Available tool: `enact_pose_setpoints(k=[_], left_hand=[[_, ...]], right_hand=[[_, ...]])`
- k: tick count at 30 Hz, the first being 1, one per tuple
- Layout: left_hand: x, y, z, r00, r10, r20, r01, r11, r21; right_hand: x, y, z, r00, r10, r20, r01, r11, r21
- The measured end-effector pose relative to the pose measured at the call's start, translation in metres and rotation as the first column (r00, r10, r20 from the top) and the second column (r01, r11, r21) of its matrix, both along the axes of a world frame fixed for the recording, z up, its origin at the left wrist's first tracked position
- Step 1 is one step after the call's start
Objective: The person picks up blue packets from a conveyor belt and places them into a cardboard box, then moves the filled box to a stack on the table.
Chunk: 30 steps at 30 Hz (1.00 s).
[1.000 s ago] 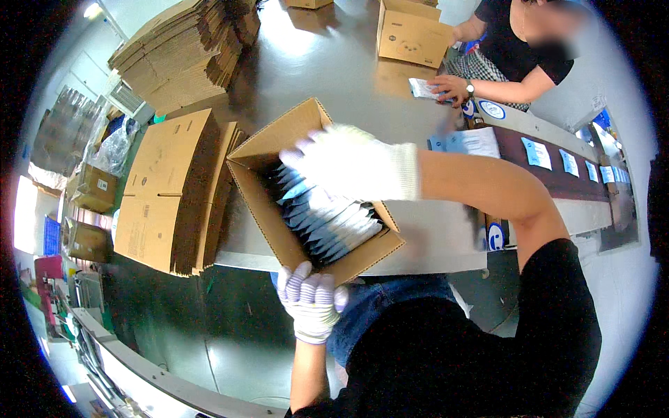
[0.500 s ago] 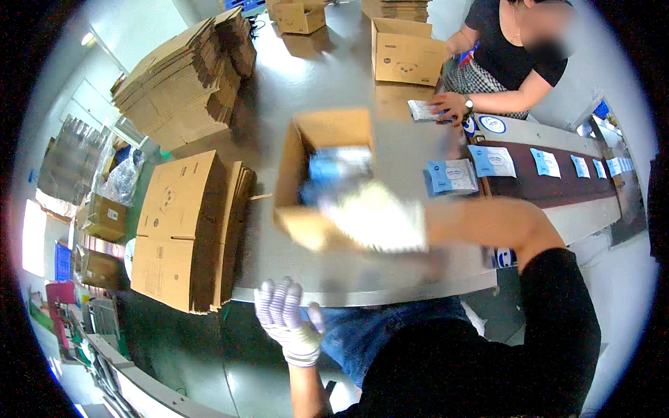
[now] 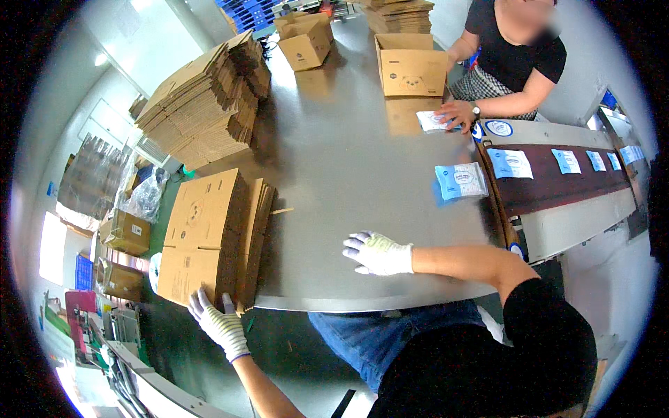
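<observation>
My left hand point(image 3: 221, 326), in a striped white glove, is open at the lower corner of a stack of flattened brown cartons point(image 3: 198, 209) standing on edge at the table's left. Its fingertips are against the front carton, thumb apart. My right hand point(image 3: 380, 253), in a matching glove, hovers over or rests on the grey table point(image 3: 327, 181) with fingers spread and nothing in them. To its upper right lies a blue and white soft pack point(image 3: 461, 182), beside the end of a conveyor belt point(image 3: 543, 191) carrying several similar packs point(image 3: 510, 164).
A taller pile of flattened cartons point(image 3: 209, 104) stands behind, at the far left. Open cartons point(image 3: 304, 52) sit at the table's far end. Across the table a co-worker's hand point(image 3: 456, 115) is on a pack point(image 3: 432, 120), near another open carton point(image 3: 412, 73).
The open carton with blue packs has left the middle of the table; one more carton now stands at the far end. My left hand has reached left to the flattened cartons.
</observation>
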<state>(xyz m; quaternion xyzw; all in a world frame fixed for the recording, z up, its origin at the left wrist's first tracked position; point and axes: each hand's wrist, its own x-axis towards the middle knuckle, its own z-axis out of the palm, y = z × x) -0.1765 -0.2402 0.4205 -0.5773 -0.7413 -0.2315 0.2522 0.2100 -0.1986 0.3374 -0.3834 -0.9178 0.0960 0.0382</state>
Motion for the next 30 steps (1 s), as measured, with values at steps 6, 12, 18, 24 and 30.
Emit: enact_pose_setpoints(k=[6, 12, 18, 24, 30], left_hand=[[0.036, -0.015, 0.032, 0.978, -0.176, -0.115, 0.176, 0.984, -0.004], [0.115, -0.114, 0.117, 0.891, -0.409, -0.195, 0.452, 0.772, 0.447], [0.152, -0.106, 0.109, 0.651, -0.655, 0.383, 0.432, 0.735, 0.523], [0.174, -0.08, 0.09, 0.176, -0.819, 0.546, 0.494, 0.553, 0.671], [0.167, -0.076, 0.09, 0.107, -0.712, 0.694, 0.559, 0.62, 0.551]], right_hand=[[0.03, -0.024, 0.013, 1.0, 0.01, -0.021, -0.013, 0.989, -0.144], [0.039, -0.015, 0.1, 0.814, -0.317, -0.486, 0.27, 0.948, -0.166], [0.074, 0.025, 0.156, 0.016, -0.171, -0.985, 0.274, 0.948, -0.16], [0.121, 0.02, 0.115, -0.04, -0.335, -0.941, 0.383, 0.865, -0.324], [0.115, 0.023, 0.104, -0.256, -0.451, -0.855, 0.047, 0.878, -0.477]])
